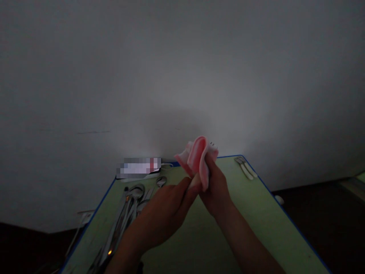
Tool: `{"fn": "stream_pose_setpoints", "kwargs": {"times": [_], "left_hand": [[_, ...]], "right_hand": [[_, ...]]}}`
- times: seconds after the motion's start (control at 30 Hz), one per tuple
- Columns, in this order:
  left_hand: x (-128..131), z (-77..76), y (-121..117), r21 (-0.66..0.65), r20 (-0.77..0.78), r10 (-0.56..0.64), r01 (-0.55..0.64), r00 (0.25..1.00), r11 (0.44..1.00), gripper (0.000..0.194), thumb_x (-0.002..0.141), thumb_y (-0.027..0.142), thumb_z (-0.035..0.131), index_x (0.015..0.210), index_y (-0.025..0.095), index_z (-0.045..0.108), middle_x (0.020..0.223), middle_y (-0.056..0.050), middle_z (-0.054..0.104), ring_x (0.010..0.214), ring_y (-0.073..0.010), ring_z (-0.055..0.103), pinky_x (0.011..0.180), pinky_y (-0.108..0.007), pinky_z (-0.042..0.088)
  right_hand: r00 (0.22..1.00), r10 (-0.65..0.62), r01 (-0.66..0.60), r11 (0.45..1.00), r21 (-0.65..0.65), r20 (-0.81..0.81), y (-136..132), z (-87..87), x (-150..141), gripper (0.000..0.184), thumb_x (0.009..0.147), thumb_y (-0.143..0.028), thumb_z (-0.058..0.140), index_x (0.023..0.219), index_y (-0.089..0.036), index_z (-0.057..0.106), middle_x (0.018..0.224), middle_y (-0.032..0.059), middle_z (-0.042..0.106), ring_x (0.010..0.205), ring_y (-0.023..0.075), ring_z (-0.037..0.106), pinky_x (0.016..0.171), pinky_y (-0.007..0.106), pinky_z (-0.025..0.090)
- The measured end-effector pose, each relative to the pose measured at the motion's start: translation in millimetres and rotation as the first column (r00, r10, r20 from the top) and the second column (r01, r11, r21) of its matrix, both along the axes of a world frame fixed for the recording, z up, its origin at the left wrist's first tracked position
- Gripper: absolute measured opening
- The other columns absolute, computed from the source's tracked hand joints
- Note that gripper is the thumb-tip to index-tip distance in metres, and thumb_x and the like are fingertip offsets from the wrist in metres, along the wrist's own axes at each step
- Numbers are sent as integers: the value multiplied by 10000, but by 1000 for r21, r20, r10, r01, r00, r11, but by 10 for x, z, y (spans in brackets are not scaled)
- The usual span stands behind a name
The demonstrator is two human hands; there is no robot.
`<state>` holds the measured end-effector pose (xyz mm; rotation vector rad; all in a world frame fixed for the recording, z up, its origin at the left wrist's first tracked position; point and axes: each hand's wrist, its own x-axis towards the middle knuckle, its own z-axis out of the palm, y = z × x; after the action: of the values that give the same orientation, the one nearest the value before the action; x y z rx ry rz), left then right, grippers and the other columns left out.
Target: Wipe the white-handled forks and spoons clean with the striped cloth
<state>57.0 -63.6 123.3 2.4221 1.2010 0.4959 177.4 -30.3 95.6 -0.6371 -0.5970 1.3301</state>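
Observation:
A pink and white cloth [196, 150] is bunched up over the middle of the table. My right hand [218, 186] is closed around it from the right side. Just past the cloth, the tips of fork tines [212, 144] stick out at the upper right; the cloth covers the rest of the fork's head. My left hand [171, 207] is closed on the fork's pale handle, at the cloth's lower edge, and most of that handle is hidden by the fingers. Both hands are held above the tabletop, close together.
Several metal spoons and other utensils [136, 190] lie along the left of the green table [256, 217], with a small spoon [161, 181] behind. White-handled cutlery [245, 167] rests at the back right. A device with a blurred screen [139, 168] stands near the wall [182, 76].

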Motion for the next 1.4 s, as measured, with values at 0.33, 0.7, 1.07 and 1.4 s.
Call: {"fn": "stream_pose_setpoints", "kwargs": {"times": [0.33, 0.7, 1.07, 1.4], "left_hand": [[-143, 40, -31, -22, -4, -26, 26, 1000, 999, 370, 938, 399, 236, 754, 187, 478, 642, 15, 541, 559, -120, 488, 500, -231, 363], [-116, -17, 83, -5, -26, -7, 7, 1000, 1000, 406, 922, 418, 302, 687, 173, 525, 544, 26, 540, 452, -95, 465, 438, -203, 332], [-84, 35, 43, -45, 39, -1, 2, 999, 999, 316, 928, 398, 289, 789, 190, 483, 602, 31, 539, 518, -117, 490, 471, -224, 347], [-155, 16, 24, -54, 80, 66, -62, 995, 997, 330, 945, 372, 239, 755, 198, 444, 604, 42, 514, 528, -115, 457, 503, -236, 351]], "right_hand": [[987, 29, -3, 987, 159, -160, 42, 186, 153, 275, 821, -414, 463, 990, -274, 629, 944, 11, 664, 954, 176, 587, 759, 328, 491], [974, 168, -167, 986, 18, -152, -58, 158, 84, 330, 828, -429, 441, 1020, -230, 622, 1083, 40, 630, 841, 158, 623, 689, 272, 488], [942, 178, -188, 982, -8, -286, -75, 177, 109, 309, 799, -347, 377, 817, -192, 644, 830, 17, 674, 768, 171, 604, 722, 313, 473], [978, 2, -7, 1000, -23, -210, 53, 43, 145, 152, 769, -273, 498, 825, -187, 610, 793, -10, 644, 734, 114, 564, 705, 242, 455]]}}
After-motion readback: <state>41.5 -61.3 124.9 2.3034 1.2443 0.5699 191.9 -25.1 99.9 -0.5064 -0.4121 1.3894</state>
